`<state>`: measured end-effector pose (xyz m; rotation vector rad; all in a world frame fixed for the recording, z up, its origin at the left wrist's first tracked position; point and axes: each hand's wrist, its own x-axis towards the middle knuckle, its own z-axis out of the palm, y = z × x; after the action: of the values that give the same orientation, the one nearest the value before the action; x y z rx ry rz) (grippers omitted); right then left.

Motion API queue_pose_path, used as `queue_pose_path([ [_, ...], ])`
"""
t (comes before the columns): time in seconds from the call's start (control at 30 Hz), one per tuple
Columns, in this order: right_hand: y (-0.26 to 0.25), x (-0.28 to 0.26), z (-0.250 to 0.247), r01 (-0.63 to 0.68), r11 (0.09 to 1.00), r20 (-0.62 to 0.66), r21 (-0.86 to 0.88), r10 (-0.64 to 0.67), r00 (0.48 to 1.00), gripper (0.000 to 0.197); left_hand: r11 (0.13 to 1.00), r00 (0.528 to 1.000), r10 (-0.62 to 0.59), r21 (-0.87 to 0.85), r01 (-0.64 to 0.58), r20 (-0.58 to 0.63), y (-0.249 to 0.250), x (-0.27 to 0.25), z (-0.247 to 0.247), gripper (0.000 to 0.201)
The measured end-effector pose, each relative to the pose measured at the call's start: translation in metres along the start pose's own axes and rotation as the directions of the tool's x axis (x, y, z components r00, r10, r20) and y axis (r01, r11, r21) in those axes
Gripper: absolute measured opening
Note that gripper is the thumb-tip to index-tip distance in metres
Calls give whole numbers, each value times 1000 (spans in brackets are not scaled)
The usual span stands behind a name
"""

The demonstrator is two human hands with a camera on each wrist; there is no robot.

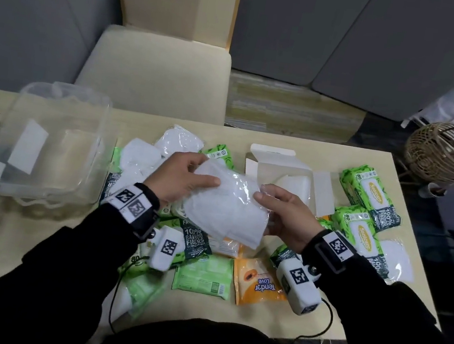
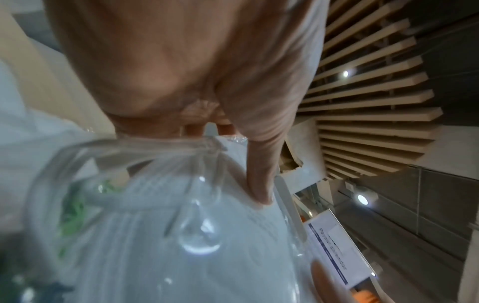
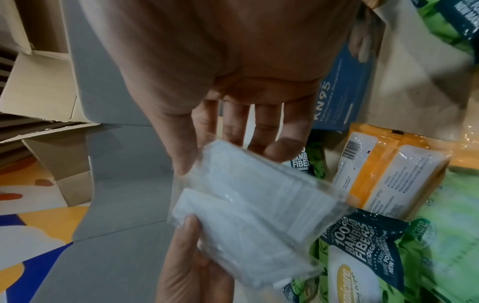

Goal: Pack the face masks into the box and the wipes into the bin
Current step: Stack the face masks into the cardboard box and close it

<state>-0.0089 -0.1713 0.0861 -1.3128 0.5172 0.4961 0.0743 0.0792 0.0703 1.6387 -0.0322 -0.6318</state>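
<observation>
My left hand (image 1: 187, 176) pinches the upper edge of a bagged face mask (image 1: 226, 210), thumb on top and fingers behind, while my right hand (image 1: 284, 214) grips its right edge; between them the packet hangs in the air above the desk (image 1: 42, 235), clear of everything below. The film around it is slick and crinkled, and I judge that is the first risk: if either pinch slackens during the carry, the packet can slide out and drop among the wipes packs (image 1: 368, 193) underneath, where white on white is easy to lose. It also looks as if more than one mask may be stacked in my grip, so a loose one could peel away; I cannot tell the count for certain. The open box (image 1: 285, 170) stands just beyond my right hand with a mask already inside and its flaps standing up, and I think a flap could catch the packet's corner and fold inward, or the light carton could skid if I push down hard. The clear bin (image 1: 47, 145) sits well to the left with no wipes that I can see in it, so a wrong turn that way would mix the sorting. More masks (image 1: 179, 141) lie behind my left hand.
</observation>
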Motion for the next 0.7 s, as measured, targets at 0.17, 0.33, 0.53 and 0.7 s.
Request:
queue_pose_path([
  [0.17, 1, -1, 1, 73, 996, 10, -50, -72, 997, 48, 999, 996, 37, 31, -35, -79, -8, 1, 40, 37],
  [0.33, 13, 6, 4, 91, 987, -9, -132, -93, 996, 37, 990, 977, -96, -122, 73, -192, -19, -13, 34, 50],
  [0.53, 31, 16, 30, 48, 982, -12, -183, -51, 999, 23, 967, 889, -254, -114, 228, -380, -59, -53, -45, 9],
  [0.7, 43, 23, 62, 37, 969, 29, -243, -30, 999, 21, 901, 826, -321, 119, 417, -464, -121, -95, -97, 18],
])
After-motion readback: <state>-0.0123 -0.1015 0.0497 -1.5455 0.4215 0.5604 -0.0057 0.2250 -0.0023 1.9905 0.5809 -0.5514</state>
